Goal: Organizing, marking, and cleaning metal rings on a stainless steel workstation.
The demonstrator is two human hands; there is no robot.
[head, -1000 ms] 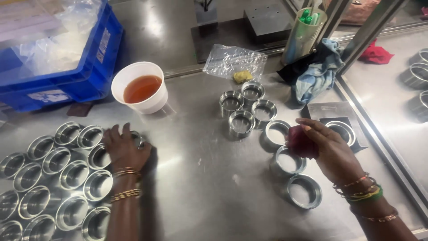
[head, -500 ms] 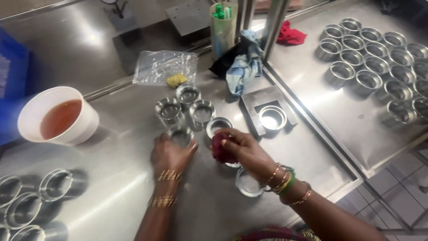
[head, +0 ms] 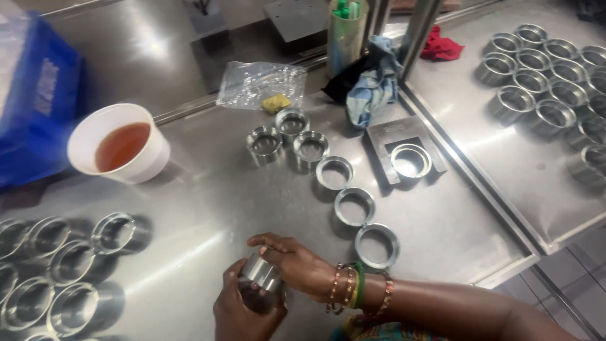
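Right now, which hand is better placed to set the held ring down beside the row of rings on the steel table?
Probably the right hand: it lies over the metal ring and is nearer the row's closest ring. The left hand cups the ring from below, farther away.

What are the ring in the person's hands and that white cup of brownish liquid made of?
The short shiny ring, held by both hands, looks like machined metal: bright, mirror-like reflections. The white cup looks like matte plastic or paper; which one is unclear.
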